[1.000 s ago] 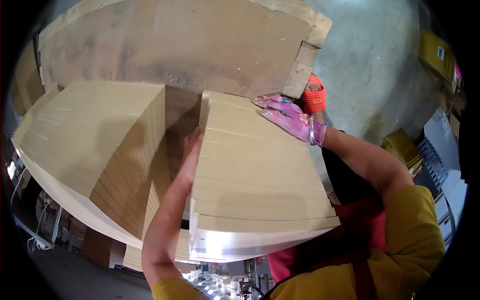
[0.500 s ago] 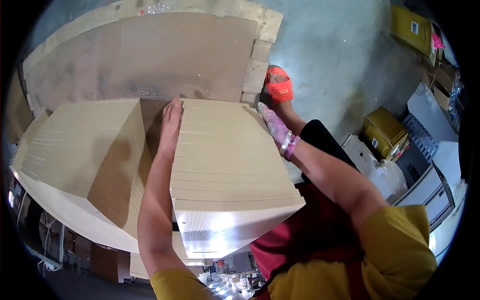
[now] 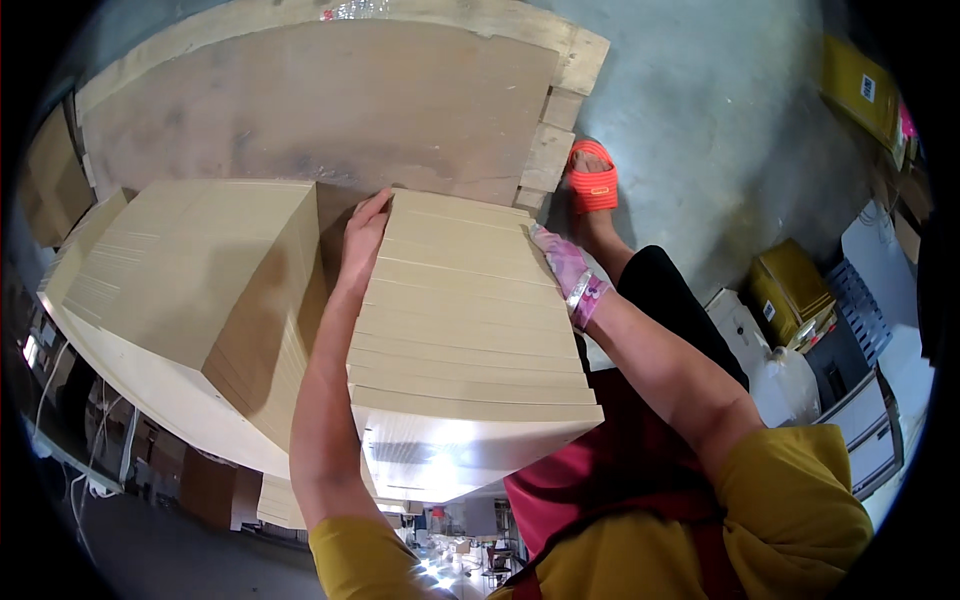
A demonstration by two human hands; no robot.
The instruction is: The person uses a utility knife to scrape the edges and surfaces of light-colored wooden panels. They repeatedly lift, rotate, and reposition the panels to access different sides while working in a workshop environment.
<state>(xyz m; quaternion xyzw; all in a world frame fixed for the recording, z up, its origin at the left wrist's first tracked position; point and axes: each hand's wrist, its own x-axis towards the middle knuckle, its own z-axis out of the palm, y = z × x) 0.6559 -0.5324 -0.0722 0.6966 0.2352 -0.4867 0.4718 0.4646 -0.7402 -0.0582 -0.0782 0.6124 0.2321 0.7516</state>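
A thick stack of cream-coloured boards, layered face to face with thin seams between them, sits in front of me between my arms. Along its far left edge my bare left hand presses with fingers closed against the side. Opposite it, my right hand, in a pink patterned glove with a band at the wrist, grips the far right edge. The fingertips of both hands are partly hidden by the boards. The stack's near face is white and glossy and catches a bright reflection.
A second pile of the same boards stands to the left. Beyond both lies a wooden pallet with a flat brown sheet on top. At the right are yellow cartons, a clear plastic bag and my foot in an orange slipper.
The whole scene has shifted rightward in view. Relative to the pallet, the stack's near end has swung slightly left; both hands stay on its sides.
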